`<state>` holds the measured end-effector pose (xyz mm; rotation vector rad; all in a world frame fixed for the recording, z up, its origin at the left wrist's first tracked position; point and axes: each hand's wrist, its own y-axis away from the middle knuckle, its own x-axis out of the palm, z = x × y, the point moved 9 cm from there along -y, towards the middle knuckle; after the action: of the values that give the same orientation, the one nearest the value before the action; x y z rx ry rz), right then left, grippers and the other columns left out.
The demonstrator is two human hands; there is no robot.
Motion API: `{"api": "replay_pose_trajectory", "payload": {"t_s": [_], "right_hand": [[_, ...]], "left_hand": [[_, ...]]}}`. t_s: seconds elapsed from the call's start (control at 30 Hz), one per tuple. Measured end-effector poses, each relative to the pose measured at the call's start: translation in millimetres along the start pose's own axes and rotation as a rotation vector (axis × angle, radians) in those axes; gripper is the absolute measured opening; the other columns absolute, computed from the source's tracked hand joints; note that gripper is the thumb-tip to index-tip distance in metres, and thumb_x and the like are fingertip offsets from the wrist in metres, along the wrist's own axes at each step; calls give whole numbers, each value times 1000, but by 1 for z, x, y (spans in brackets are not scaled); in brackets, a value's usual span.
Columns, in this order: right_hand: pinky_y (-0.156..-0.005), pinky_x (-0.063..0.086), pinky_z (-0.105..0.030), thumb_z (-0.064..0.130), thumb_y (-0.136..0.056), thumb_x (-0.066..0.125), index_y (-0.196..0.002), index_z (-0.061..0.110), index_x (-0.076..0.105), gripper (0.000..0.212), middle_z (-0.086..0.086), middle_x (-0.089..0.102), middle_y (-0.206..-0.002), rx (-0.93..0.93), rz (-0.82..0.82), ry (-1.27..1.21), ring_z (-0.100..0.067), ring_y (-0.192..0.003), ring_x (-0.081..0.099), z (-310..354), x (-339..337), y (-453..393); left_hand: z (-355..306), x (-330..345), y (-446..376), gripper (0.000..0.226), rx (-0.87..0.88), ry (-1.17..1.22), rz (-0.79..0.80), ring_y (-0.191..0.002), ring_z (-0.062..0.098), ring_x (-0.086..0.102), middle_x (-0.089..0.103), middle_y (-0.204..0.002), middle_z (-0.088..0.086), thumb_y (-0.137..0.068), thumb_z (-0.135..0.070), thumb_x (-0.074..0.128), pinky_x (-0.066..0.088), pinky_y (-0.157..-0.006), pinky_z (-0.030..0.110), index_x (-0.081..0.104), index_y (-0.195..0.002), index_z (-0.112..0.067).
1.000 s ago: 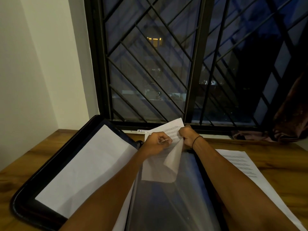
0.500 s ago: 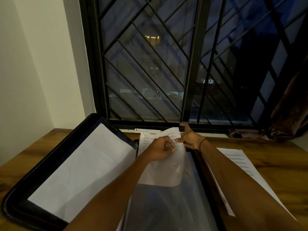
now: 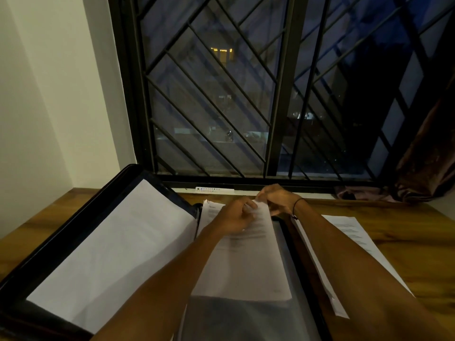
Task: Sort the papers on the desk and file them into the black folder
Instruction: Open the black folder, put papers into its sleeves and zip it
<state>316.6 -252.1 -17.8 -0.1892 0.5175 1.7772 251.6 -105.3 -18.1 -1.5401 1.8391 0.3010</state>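
With both hands, left [image 3: 237, 215] and right [image 3: 275, 199], I pinch the white printed sheet's [image 3: 248, 264] twelve-o'clock edge, feeding it into the open black folder's [image 3: 73, 232] clear sleeve [image 3: 246, 318]; next, push it down.

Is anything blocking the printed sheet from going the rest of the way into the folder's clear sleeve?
Nothing visible blocks it. The printed sheet lies along the clear sleeve of the black folder. Left hand and right hand grip its far edge; whether it is inside the sleeve is unclear.
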Motion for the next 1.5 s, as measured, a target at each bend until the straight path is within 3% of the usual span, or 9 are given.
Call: {"api": "replay_pose_trajectory", "payload": {"t_s": [0.27, 0.4, 0.67, 0.87, 1.03, 1.2, 1.3, 1.37, 1.5], "right_hand": [[-91, 59, -53, 2, -90, 70, -109, 9, 75, 21, -19, 73, -110, -172, 122, 104, -36, -103, 73, 4, 14, 0], [-68, 58, -30, -1, -90, 64, -103, 2, 77, 19, -20, 72, -95, -167, 175, 165, -25, -83, 68, 10, 17, 14], [-81, 61, -35, 54, -72, 85, -115, 15, 76, 59, -14, 75, -112, -7, 382, 294, -22, -99, 72, 8, 38, 49], [-97, 58, -52, 25, -74, 87, -118, 4, 71, 52, -18, 74, -116, -61, 364, 292, -29, -108, 73, 2, 32, 61], [-78, 63, -38, 14, -83, 84, -134, 2, 57, 59, -12, 75, -104, 12, 255, 26, -22, -87, 76, -18, 22, 71], [-109, 49, -52, 54, -66, 91, -134, 6, 63, 88, -17, 72, -125, 155, 412, 26, -33, -117, 69, -38, 33, 111], [-103, 53, -50, 77, -87, 51, -143, 11, 57, 88, -21, 62, -139, 106, 586, -136, -38, -126, 62, -32, 51, 137], [-108, 46, -57, 86, -89, 23, -150, 8, 49, 103, -30, 47, -150, 82, 666, -288, -49, -138, 46, -24, 61, 149], [-115, 28, -60, 98, -78, 11, -157, 12, 37, 119, -40, 27, -157, -33, 832, -358, -54, -144, 29, 10, 98, 165]], "left_hand": [[8, -24, 2, 24, -15, -19, -10, -86, 14, 67, 65, -83, -14, -90, -14, 77, 59, -84, 35, 70, -113, -15], [13, -28, 6, 27, -25, -9, -13, -81, 12, 61, 62, -83, -11, -90, -3, 69, 58, -81, 36, 69, -112, -19], [13, -30, 10, 30, -106, 115, -83, -74, 10, 59, 61, -74, -6, -89, 1, 69, 55, -83, 34, 68, -95, -29], [5, -27, 23, 27, -68, 48, -82, -81, 12, 61, 61, -82, -5, -93, 2, 62, 52, -83, 31, 65, -115, -13], [3, -32, 38, 35, -82, -78, -93, -114, 19, 58, 56, -122, 2, -92, -11, 71, 53, -100, 39, 61, -124, -23], [-2, -37, 58, 9, -131, -7, -27, -91, 17, 69, 72, -97, -2, -94, -34, 71, 60, -88, 47, 70, -93, -26], [-25, -31, 79, 41, -259, 99, 139, -74, 16, 65, 68, -79, -7, -95, -67, 55, 52, -69, 35, 70, -84, -31], [-26, -34, 89, 63, -393, 207, 197, -89, 19, 65, 67, -97, 1, -90, -81, 44, 53, -71, 34, 68, -107, -25], [-34, -67, 107, 99, -513, 318, 204, -107, 30, 70, 64, -126, 11, -71, -97, 47, 62, -67, 38, 56, -134, -22]]}}
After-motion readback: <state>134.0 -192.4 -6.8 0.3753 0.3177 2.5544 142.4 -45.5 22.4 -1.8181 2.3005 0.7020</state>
